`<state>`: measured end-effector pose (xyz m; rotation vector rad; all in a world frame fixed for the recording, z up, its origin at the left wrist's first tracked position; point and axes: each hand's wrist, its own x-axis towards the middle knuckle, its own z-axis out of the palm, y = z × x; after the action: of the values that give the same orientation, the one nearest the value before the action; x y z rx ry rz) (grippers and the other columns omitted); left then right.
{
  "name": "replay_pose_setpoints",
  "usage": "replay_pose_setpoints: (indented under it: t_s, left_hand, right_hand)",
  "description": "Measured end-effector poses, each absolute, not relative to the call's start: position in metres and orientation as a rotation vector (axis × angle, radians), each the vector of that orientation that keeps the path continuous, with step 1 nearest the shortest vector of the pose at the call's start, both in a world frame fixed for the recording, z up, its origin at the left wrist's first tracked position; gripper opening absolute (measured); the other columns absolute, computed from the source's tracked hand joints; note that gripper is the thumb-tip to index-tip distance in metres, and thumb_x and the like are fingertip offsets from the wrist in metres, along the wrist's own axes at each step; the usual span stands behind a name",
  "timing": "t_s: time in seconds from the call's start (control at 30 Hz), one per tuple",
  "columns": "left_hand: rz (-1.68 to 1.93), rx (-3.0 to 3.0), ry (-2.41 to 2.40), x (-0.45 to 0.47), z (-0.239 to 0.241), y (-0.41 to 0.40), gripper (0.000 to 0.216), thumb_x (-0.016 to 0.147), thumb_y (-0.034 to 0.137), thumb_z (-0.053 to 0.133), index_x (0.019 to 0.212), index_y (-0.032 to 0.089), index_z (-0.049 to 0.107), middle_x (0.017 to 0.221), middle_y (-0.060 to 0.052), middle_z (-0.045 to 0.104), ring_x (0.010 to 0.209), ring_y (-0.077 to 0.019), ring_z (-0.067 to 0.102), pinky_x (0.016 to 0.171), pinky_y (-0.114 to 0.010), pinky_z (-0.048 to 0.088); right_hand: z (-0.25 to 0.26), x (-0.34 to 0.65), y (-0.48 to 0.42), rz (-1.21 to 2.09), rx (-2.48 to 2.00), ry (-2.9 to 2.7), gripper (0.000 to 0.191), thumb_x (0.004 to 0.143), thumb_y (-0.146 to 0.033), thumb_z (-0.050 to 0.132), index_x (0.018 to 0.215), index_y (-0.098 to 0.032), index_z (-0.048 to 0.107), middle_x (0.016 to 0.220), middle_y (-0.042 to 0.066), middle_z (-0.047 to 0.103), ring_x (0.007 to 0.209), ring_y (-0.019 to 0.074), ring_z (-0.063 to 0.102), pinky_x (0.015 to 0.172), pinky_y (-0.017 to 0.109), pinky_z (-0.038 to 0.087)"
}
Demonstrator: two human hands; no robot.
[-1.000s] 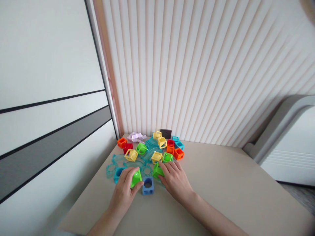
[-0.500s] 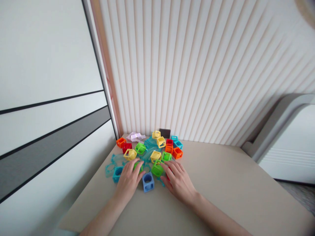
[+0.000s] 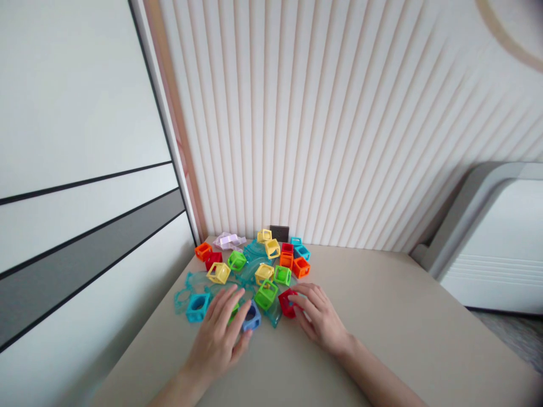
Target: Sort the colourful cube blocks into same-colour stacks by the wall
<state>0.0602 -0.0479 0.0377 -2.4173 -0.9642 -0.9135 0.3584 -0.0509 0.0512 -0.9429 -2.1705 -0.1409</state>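
Note:
My left hand (image 3: pixel 221 333) is open, its fingers spread over the front left of a pile of hollow plastic toy cubes. Its fingers partly cover a green cube (image 3: pixel 234 312). A blue cube (image 3: pixel 251 316) stands beside its index finger, and a teal cube (image 3: pixel 197 307) lies left of it. My right hand (image 3: pixel 319 317) has its fingers bent onto the right side of a red cube (image 3: pixel 287 303). Those fingertips hide part of the red cube. Just left of the red cube, another green cube (image 3: pixel 266 294) rests on clear teal track pieces (image 3: pixel 275 314).
More yellow, orange, red and green cubes (image 3: pixel 282 275) lie behind the hands. Pale purple pieces (image 3: pixel 229 241) and a black socket (image 3: pixel 279 233) are by the ribbed wall (image 3: pixel 322 141). A white panel (image 3: pixel 85 271) borders the table (image 3: pixel 382 316) on the left.
My left hand has drawn back toward me and right, uncovering the teal cube and overlapping the blue one. My right hand has shifted right, exposing the red cube. The view has tilted slightly.

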Motion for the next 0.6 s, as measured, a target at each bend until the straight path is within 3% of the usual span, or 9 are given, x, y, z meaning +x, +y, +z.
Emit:
replay_pose_setpoints:
  t_s: [0.17, 0.2, 0.27, 0.33, 0.47, 0.6]
  left_hand:
    - [-0.911, -2.604, -0.289, 0.112, 0.051, -0.069, 0.023, 0.092, 0.015, 0.054, 0.110, 0.018, 0.068, 0.116, -0.007, 0.073, 0.119, -0.0243, 0.063, 0.105, -0.043, 0.053]
    - [-0.897, -2.648, -0.151, 0.126, 0.051, -0.068, 0.019, 0.092, 0.015, 0.054, 0.106, 0.017, 0.068, 0.108, -0.007, 0.075, 0.109, -0.0225, 0.067, 0.098, -0.041, 0.055]
    - [-0.812, -2.719, 0.019, 0.152, 0.046, -0.063, 0.010, 0.090, 0.017, 0.059, 0.096, 0.017, 0.067, 0.078, -0.001, 0.070, 0.075, -0.0170, 0.067, 0.070, -0.033, 0.057]
    - [-0.724, -2.781, 0.108, 0.170, 0.034, -0.055, 0.009, 0.091, 0.025, 0.062, 0.084, 0.020, 0.063, 0.060, 0.003, 0.059, 0.056, -0.0139, 0.058, 0.051, -0.029, 0.045]
    - [-0.659, -2.831, 0.163, 0.180, -0.003, -0.036, 0.023, 0.090, 0.027, 0.067, 0.070, 0.022, 0.056, 0.054, 0.006, 0.056, 0.048, -0.0116, 0.052, 0.044, -0.027, 0.036]
    - [-0.582, -2.847, 0.151, 0.177, -0.019, -0.021, 0.027, 0.090, 0.025, 0.063, 0.064, 0.022, 0.055, 0.051, 0.008, 0.055, 0.045, -0.0103, 0.047, 0.044, -0.027, 0.036]
  right_hand:
    - [0.042, 0.377, -0.041, 0.015, -1.116, -1.767, 0.021, 0.100, -0.018, 0.046, 0.111, -0.023, 0.063, 0.106, 0.011, 0.070, 0.101, 0.0229, 0.068, 0.087, 0.038, 0.058]
    - [0.040, 0.379, -0.040, 0.039, -1.143, -1.714, 0.020, 0.100, -0.019, 0.046, 0.109, -0.023, 0.063, 0.103, 0.010, 0.070, 0.098, 0.0226, 0.068, 0.086, 0.037, 0.058]
    - [0.038, 0.381, -0.038, 0.079, -1.171, -1.671, 0.019, 0.101, -0.020, 0.045, 0.106, -0.023, 0.064, 0.100, 0.009, 0.070, 0.094, 0.0222, 0.068, 0.084, 0.036, 0.057]
    - [0.036, 0.379, -0.039, 0.119, -1.164, -1.674, 0.019, 0.101, -0.021, 0.044, 0.104, -0.022, 0.064, 0.098, 0.008, 0.070, 0.092, 0.0217, 0.068, 0.083, 0.035, 0.057]
    - [0.035, 0.370, -0.047, 0.199, -1.083, -1.735, 0.021, 0.101, -0.018, 0.043, 0.104, -0.023, 0.063, 0.094, 0.006, 0.068, 0.087, 0.0196, 0.067, 0.078, 0.031, 0.056]
    - [0.037, 0.362, -0.060, 0.248, -0.929, -1.878, 0.024, 0.099, -0.012, 0.042, 0.112, -0.023, 0.060, 0.093, 0.006, 0.067, 0.086, 0.0191, 0.064, 0.077, 0.031, 0.055]
